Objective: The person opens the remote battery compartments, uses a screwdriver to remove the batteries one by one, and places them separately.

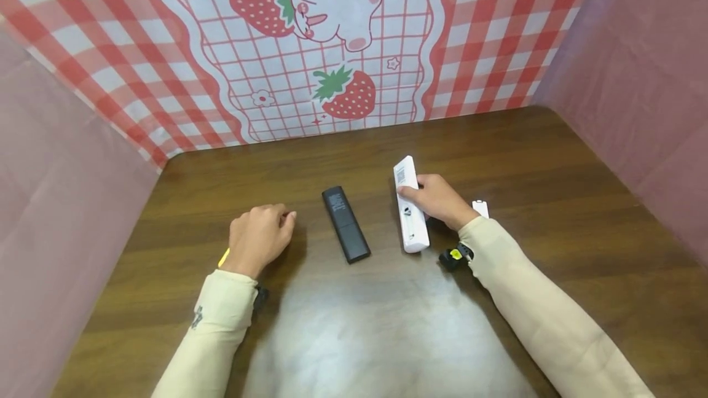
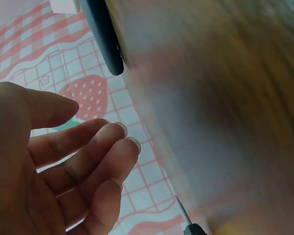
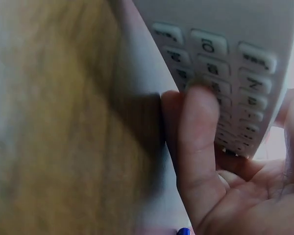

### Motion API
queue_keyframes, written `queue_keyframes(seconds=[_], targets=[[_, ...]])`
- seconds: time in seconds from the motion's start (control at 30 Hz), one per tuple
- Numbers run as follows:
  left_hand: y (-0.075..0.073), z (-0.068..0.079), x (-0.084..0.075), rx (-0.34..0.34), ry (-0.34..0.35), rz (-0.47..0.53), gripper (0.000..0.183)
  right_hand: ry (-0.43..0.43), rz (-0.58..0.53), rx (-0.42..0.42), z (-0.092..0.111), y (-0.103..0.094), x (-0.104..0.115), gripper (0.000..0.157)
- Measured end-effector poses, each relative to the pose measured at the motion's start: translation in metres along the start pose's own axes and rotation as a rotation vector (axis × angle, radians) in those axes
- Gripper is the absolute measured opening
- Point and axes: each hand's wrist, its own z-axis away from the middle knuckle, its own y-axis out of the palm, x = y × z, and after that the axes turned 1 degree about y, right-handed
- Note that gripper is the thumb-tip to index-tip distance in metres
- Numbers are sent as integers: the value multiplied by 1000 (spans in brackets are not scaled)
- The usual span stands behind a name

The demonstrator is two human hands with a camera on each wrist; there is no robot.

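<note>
My right hand [image 1: 439, 198] grips a white remote control [image 1: 406, 171], back side up and tilted, with its battery compartment uncovered. Its rows of buttons [image 3: 209, 45] face the right wrist camera, with fingers against them. To the right of that hand, a small white battery cover [image 1: 480, 207] lies on the table, partly hidden by the wrist. A black remote control [image 1: 347, 226] lies face down between the hands. My left hand [image 1: 260, 235] is left of it, fingers loosely bent and holding nothing. Beside that wrist a thin yellow item [image 1: 224, 258] shows; the left wrist view has a screwdriver's metal shaft [image 2: 183, 208].
The brown wooden table [image 1: 354, 312] meets a red-and-white checked cloth [image 1: 498, 35] with strawberries at the back. Pink cloth walls [image 1: 641, 66] stand at both sides. A blue tip [image 3: 184, 231] peeks in at the bottom of the right wrist view, its kind unclear.
</note>
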Motion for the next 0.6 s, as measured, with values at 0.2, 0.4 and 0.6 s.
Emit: queue_keyframes(seconds=[0.2,0.4,0.6], targets=[[0,-1,-2,-8,0,0,26,-43,117,-38,-4,0,2,38],[0,-3,-7,-10,8,20,26,-25,211,-59,-7,-1,4,42],[1,-9,-12,-7,7,35,25,-14,253,-79,-9,-5,6,44]])
